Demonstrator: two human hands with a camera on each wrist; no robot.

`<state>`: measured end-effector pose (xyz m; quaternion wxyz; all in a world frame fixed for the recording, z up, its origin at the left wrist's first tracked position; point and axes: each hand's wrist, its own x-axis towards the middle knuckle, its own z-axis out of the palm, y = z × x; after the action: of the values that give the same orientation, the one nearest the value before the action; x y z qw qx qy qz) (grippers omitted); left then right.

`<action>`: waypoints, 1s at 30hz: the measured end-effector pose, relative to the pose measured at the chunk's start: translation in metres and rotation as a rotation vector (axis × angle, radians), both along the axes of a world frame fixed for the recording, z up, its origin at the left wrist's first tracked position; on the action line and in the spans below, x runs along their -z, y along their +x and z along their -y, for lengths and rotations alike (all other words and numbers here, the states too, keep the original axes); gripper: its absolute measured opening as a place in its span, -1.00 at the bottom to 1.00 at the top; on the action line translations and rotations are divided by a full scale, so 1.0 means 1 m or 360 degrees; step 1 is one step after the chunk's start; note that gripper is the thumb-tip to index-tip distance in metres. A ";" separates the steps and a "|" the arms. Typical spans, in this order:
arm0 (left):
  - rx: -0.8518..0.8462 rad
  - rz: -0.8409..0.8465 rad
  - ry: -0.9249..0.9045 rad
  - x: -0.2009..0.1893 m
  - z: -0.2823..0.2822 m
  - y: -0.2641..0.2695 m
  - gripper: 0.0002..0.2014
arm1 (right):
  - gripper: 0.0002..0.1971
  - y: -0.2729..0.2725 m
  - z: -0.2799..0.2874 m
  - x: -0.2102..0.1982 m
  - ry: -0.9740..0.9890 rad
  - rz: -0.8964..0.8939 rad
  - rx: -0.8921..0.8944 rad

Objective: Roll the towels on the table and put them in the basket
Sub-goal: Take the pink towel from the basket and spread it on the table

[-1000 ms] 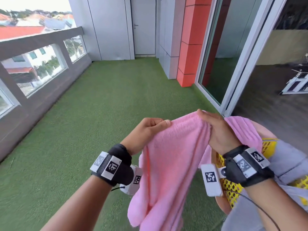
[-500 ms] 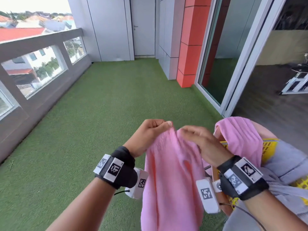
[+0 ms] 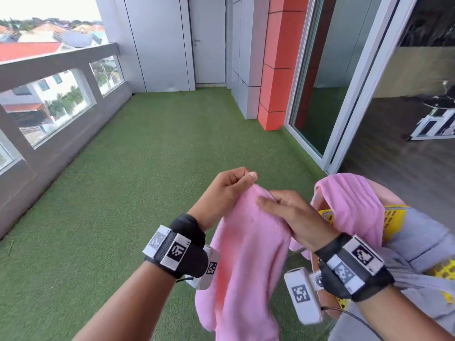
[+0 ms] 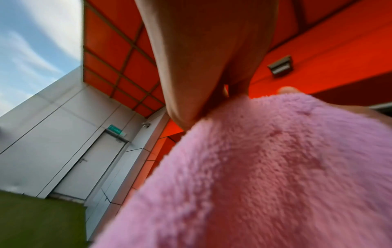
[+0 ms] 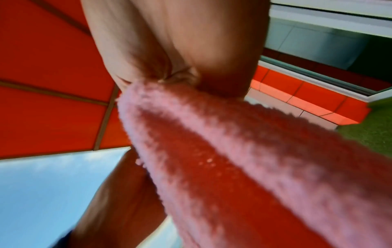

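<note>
I count two pink towels: one towel point(image 3: 246, 262) hanging in front of me over the grass point(image 3: 123, 193), a second towel point(image 3: 349, 205) draped on the yellow basket point(image 3: 394, 217) at my right. My right hand point(image 3: 290, 215) has slid inward since a second ago, now beside my left hand point(image 3: 226, 190); both pinch the fluffy, bunched top edge.

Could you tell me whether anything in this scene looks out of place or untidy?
A second pink towel is draped unrolled over the rim of the yellow basket, hanging half out. The held pink towel hangs loose in the air, gripped at its top edge by the left hand and right hand. No table shows.
</note>
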<state>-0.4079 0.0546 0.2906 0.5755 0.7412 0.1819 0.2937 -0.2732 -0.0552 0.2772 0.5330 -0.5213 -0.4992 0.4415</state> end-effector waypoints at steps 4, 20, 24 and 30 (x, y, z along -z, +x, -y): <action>0.0060 0.0030 -0.0014 0.005 0.012 -0.001 -0.63 | -0.59 0.017 -0.007 -0.022 0.0322 -0.0194 0.0363; -0.0070 0.0050 0.0021 0.002 -0.005 -0.011 -0.50 | -0.72 0.015 -0.001 -0.010 0.0039 -0.0146 0.0055; 0.0089 -0.0049 0.0111 -0.001 -0.002 -0.008 -0.53 | -0.73 0.003 -0.003 -0.001 0.0047 0.0046 0.0027; 0.0051 -0.0117 0.0031 0.001 -0.001 -0.020 -0.46 | -0.62 0.043 -0.003 -0.024 0.0241 -0.0328 0.0181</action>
<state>-0.4276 0.0559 0.2897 0.5658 0.7600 0.1882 0.2588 -0.2299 -0.0522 0.3009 0.6434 -0.4590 -0.4433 0.4229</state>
